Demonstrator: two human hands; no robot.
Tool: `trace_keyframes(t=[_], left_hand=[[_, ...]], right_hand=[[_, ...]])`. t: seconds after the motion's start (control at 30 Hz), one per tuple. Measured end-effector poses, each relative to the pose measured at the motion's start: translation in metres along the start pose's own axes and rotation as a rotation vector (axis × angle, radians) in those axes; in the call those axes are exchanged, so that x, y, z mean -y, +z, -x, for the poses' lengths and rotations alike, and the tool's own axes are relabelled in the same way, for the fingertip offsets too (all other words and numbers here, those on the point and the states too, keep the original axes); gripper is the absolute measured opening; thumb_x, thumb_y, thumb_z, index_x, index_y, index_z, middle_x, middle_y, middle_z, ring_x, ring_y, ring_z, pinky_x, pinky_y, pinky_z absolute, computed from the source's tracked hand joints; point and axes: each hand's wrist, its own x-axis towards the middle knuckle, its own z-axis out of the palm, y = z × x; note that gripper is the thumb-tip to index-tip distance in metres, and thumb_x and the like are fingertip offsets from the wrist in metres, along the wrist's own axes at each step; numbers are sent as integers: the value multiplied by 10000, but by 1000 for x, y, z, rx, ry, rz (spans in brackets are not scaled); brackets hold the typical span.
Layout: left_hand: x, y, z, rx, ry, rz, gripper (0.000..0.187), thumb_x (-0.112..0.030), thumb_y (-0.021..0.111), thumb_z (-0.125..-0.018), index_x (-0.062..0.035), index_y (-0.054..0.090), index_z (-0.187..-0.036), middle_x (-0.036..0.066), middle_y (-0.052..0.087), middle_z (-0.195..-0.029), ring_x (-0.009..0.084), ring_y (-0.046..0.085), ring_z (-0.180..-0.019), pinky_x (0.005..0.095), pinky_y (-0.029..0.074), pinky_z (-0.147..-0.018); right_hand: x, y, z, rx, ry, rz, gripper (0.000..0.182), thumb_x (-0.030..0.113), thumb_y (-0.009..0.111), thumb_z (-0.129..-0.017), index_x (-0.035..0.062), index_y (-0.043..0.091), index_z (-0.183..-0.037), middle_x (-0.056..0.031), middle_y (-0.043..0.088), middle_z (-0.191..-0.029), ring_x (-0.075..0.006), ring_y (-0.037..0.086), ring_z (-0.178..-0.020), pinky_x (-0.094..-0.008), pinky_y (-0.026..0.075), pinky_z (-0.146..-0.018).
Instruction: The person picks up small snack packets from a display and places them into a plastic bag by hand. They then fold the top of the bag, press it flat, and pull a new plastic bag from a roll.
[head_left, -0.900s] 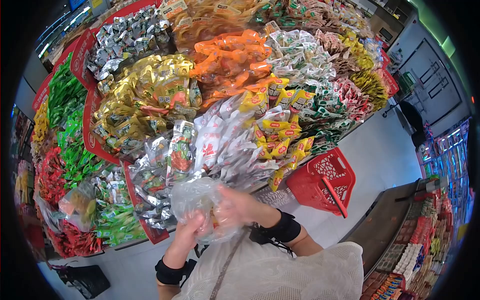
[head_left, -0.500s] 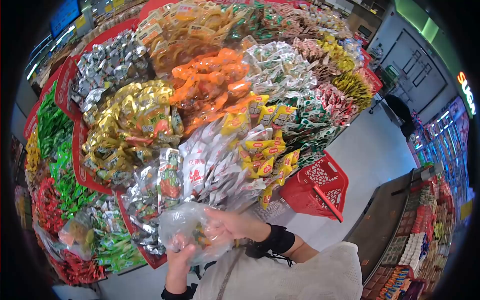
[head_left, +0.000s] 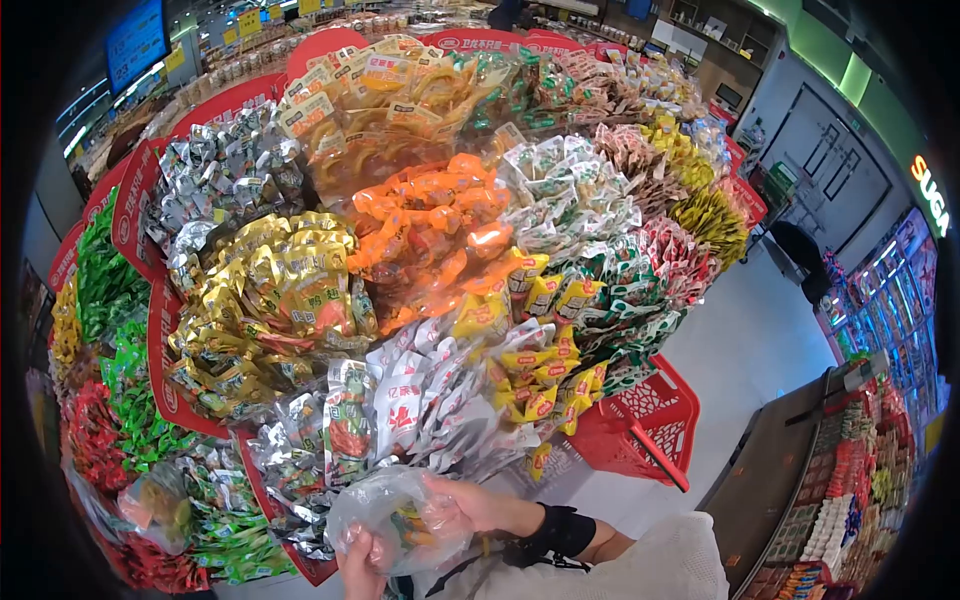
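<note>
From where I stand, the shopper has both hands on a clear plastic bag [head_left: 372, 508], held up at the near edge of a heaped snack display. The right hand [head_left: 468, 505], a black band [head_left: 565, 530] round its wrist, has its grip closed on the bag's right side, fingers curled against the film. The left hand [head_left: 361, 562] pinches the lower left edge, though the film blurs exactly how its fingertips sit. Through the plastic I can make out some yellow-orange contents [head_left: 415, 522].

Just beyond the bag lie silver packets [head_left: 292, 455] and white packets [head_left: 425, 395] with red printing; yellow packets [head_left: 540, 375] sit to the right of these. Gold packets [head_left: 270, 290] and orange packets [head_left: 430, 225] are piled farther back. Over on the left, a second filled bag [head_left: 160, 508] rests on the display, beside green packets [head_left: 240, 548]. A red basket [head_left: 640, 425] stands near the display's right side, its handle [head_left: 658, 455] tilted outward.
</note>
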Motion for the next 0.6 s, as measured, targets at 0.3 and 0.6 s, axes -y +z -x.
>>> trace_keyframes(t=[0.3, 0.6], left_hand=[[7, -21, 6, 88, 127, 35, 327, -303, 502, -814, -87, 421, -582, -21, 343, -452, 87, 321, -363, 231, 218, -345], [1, -61, 38, 85, 179, 167, 282, -340, 555, -761, -79, 479, -834, -23, 458, -579, 81, 420, -470, 223, 304, -396]], right_hand=[[-2, -4, 2, -136, -86, 398, 376, 287, 376, -891, 107, 337, -564, 56, 288, -490, -46, 269, -418, -204, 219, -396], [-4, 21, 1, -267, -322, 1051, 105, 99, 535, -804, 19, 503, -744, 12, 491, -639, -62, 490, -595, -206, 392, -547]])
